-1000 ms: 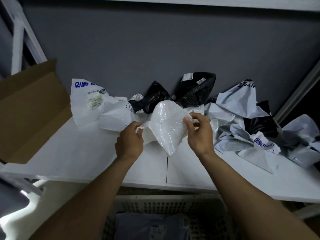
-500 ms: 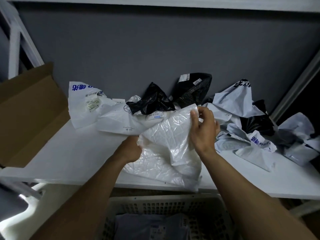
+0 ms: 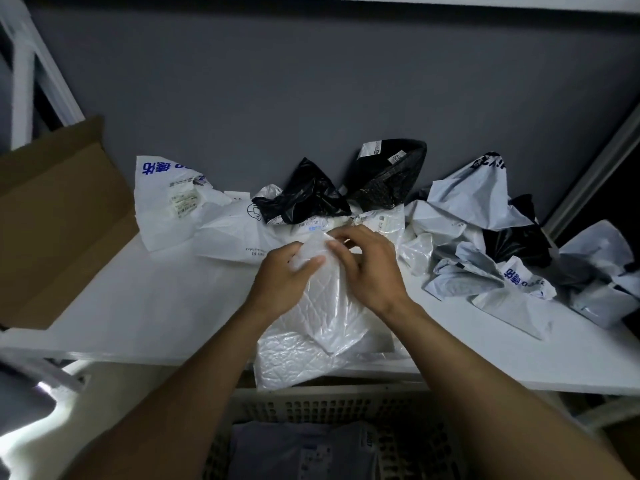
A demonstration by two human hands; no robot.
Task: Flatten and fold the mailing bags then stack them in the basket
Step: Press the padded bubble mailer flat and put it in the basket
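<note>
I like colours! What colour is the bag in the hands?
The bag is see-through white; head view.

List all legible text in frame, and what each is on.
"Enjoy the": middle white bag, rest behind the left hand.
Blue characters on left white bag and front grey bag: unreadable.
Black print on rear grey bag: unreadable.
Labels on black bag: too small.
Basket label: blurred.
Held translucent bag: none.
</note>
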